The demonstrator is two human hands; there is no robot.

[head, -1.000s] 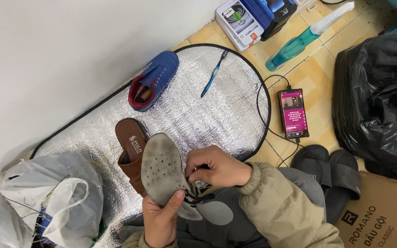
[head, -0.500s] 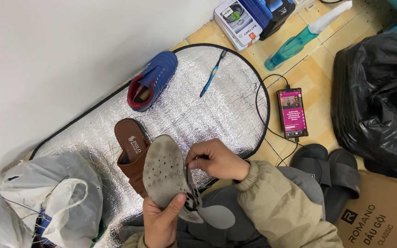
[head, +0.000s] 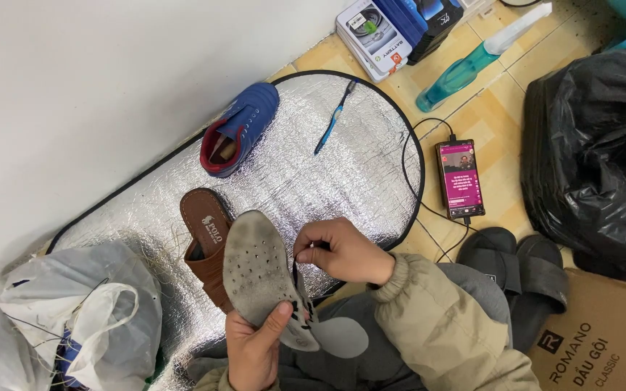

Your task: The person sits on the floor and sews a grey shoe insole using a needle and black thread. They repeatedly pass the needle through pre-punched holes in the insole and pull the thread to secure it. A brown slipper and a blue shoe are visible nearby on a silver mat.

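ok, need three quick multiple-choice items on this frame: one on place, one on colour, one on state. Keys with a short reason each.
1. Where does the toothbrush lie?
A. on the silver mat
B. on the cardboard box
C. inside the black bag

2. What colour is the shoe by the wall?
A. green
B. blue with a red lining
C. white

3. What state is the phone in?
A. screen dark
B. face down
C. screen lit, cable plugged in

Keys:
1 A: it rests on the foil surface right of the shoe.
2 B: blue upper, red inside.
3 C: its screen glows pink and a black cable runs from it.
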